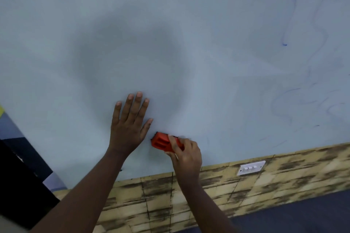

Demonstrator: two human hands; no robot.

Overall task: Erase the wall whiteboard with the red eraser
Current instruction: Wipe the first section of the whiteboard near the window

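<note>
Eraser point(162, 142), red, is pinched by the right hand point(186, 157) against the whiteboard point(170, 43); left hand point(129, 125), fingers spread, is pressed flat just beside it. Risk judged: blue marks point(284, 43) far right of grip may be missed or smeared if pressure is uneven.

Single head-worn wide-angle view, facing the whiteboard point(170, 34) squarely and tilted downward, at arm's reach. The board fills most of the frame; its lower edge, the patterned wall panel point(246, 185) and floor point(303, 213) below it occupy the bottom.
</note>
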